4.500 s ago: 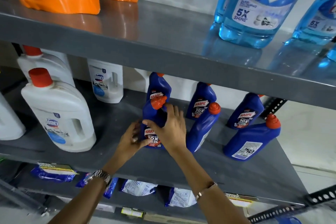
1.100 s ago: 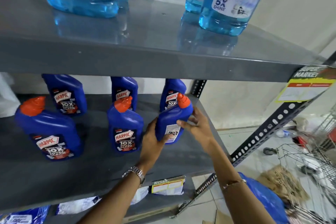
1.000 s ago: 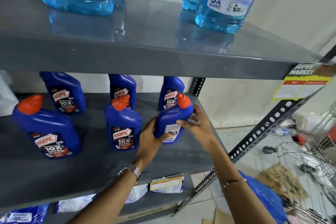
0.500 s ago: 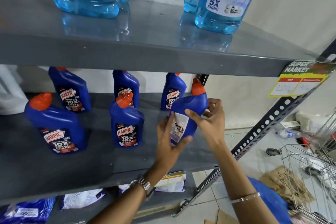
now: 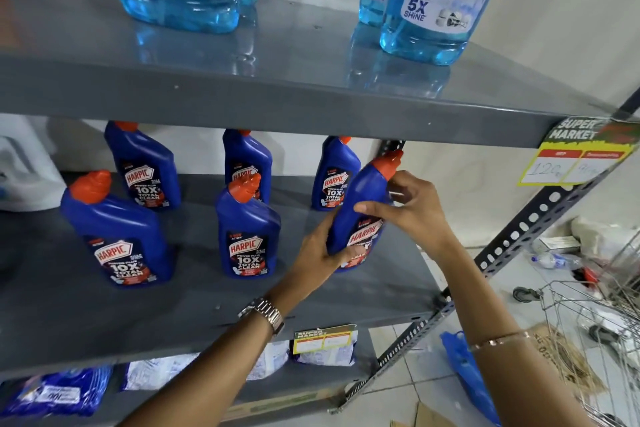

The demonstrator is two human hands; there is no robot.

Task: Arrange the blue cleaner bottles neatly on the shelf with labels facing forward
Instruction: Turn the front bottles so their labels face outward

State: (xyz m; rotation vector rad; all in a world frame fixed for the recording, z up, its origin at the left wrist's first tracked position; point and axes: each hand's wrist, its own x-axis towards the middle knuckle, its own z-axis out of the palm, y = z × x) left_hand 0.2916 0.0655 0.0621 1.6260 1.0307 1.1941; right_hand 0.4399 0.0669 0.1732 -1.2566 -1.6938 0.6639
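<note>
Turned since half a second ago, the held bottle (image 5: 360,215) now shows its Harpic front label where the white back panel faced out, and it sits lower, tipped with its orange cap (image 5: 388,163) leaning up and to the right. Its base looks to be at or just above the shelf (image 5: 104,329); the left hand hides that spot, so contact cannot be told. Left hand (image 5: 320,253) wraps the lower body from the left with the thumb across the label's bottom edge, a full closed grip on the bottle; right hand (image 5: 412,208) pinches the upper body just below the cap, fingers bent round the far side. Two holds at opposite ends make sense for twisting a bottle about its own axis and then standing it up. Just behind the grip stands a back-row bottle (image 5: 334,177), label forward. Left of the grip, the middle front bottle (image 5: 247,236) and, further left, another front bottle (image 5: 117,236) both stand upright with labels out (the row the held one seems meant to finish). Two more (image 5: 143,170) (image 5: 246,163) stand behind them. What remains, by my reading, is to set it upright, level with the front pair.
</note>
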